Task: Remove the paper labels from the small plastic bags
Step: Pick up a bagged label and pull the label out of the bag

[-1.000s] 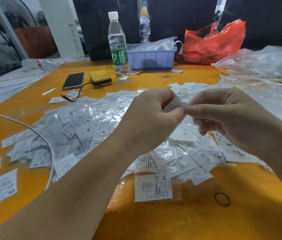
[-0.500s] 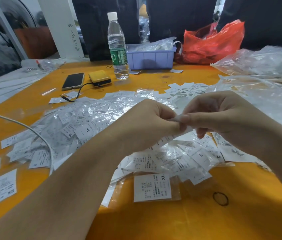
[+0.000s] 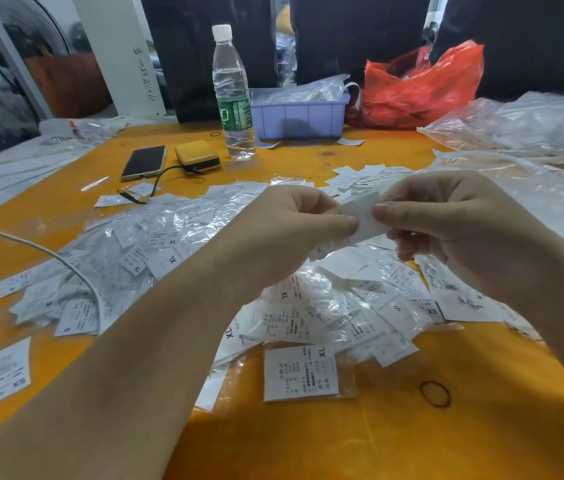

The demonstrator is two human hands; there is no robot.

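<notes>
A wide heap of small clear plastic bags with white paper size labels (image 3: 322, 317) covers the orange table (image 3: 377, 438). Above the heap I hold one small bag with its white label (image 3: 363, 216) between both hands. My left hand (image 3: 294, 230) pinches its left end with thumb and fingers curled. My right hand (image 3: 447, 223) pinches the right end, thumb on top. A single labelled bag marked XL (image 3: 299, 372) lies flat nearest me. A small stack of loose white labels (image 3: 367, 176) sits beyond my hands.
A water bottle (image 3: 234, 95), a phone (image 3: 144, 162) and a yellow power bank (image 3: 197, 156) with a cable stand at the back. A purple bin (image 3: 299, 114) and a red bag (image 3: 422, 88) sit behind. Large clear plastic sheets (image 3: 523, 126) fill the right. A white cable (image 3: 48, 254) crosses the left; a rubber band (image 3: 434, 393) lies near the front.
Both hands dipped slightly half a second ago, then lifted again. The white label now shows more plainly between the fingertips, which have drawn a little apart.
</notes>
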